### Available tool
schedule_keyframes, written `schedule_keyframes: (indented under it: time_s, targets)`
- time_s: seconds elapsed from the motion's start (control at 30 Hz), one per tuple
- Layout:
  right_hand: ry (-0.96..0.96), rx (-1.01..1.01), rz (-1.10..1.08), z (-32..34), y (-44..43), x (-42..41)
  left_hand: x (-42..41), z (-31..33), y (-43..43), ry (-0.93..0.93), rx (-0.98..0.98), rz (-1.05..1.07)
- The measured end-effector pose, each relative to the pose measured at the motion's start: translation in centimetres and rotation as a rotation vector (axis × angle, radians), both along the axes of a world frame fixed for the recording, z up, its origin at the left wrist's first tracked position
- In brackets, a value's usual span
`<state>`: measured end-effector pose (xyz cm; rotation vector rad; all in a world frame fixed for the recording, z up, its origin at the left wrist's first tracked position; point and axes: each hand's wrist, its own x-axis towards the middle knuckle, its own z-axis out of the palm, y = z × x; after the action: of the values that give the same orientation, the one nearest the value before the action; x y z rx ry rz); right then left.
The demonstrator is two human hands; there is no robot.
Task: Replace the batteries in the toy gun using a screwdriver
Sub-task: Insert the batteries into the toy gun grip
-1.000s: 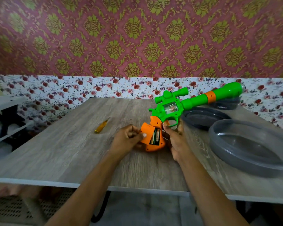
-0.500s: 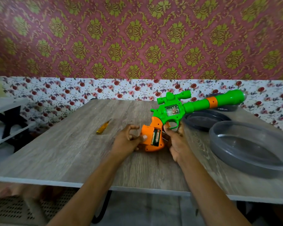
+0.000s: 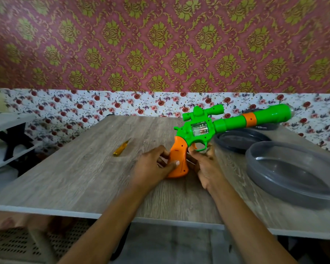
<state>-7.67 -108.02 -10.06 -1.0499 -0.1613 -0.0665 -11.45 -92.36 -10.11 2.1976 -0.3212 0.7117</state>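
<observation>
Green and orange toy gun [image 3: 200, 130] held low over worktop [image 3: 84, 178], orange grip down, barrel angled up to right. Left hand [image 3: 152, 168] curled round grip, thumb pressed across its side. Right hand [image 3: 206, 164] clasped grip's front, under trigger guard. Yellow screwdriver [image 3: 121, 147] lay left of toy gun, untouched. Grey round trays [image 3: 293, 178] sat to right of toy gun.

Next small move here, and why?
Probably free the left hand and reach for the screwdriver, which lies untouched on the table to its left. The orange grip of the toy gun shows a closed face with no batteries visible, and the right hand steadies it.
</observation>
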Motion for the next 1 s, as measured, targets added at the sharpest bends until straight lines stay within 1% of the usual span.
schedule_keyframes:
  time_s: [0.1, 0.2, 0.27, 0.4, 0.57, 0.63, 0.8, 1.0]
  targets:
    - [-0.006, -0.003, 0.004, -0.24, -0.06, 0.13, 0.07, 0.02, -0.07, -0.078, 0.110, 0.042]
    - [0.014, -0.005, 0.002, -0.39, -0.23, 0.27, 0.01, -0.06, -0.17, -0.130, 0.129, 0.030]
    - [0.021, 0.007, 0.007, -0.47, -0.26, 0.34, 0.03, -0.18, -0.13, -0.090, 0.048, 0.000]
    - [0.016, 0.009, 0.032, -0.42, -0.17, 0.35, 0.25, -0.29, -0.24, 0.123, -0.178, -0.128]
    - [-0.005, -0.078, 0.076, -0.46, -0.10, 0.19, 0.19, -0.03, -0.30, 0.241, -0.350, -0.189]
    - [-0.038, -0.125, 0.097, -0.43, -0.10, -0.09, -0.01, 0.20, -0.30, 0.255, -0.380, -0.202]
    - [-0.064, -0.186, 0.136, -0.33, -0.39, -0.15, -0.13, 0.28, -0.29, 0.255, -0.384, -0.189]
    - [0.002, -0.207, 0.126, -0.54, -0.47, 0.17, 0.11, 0.05, -0.29, 0.287, -0.363, -0.177]
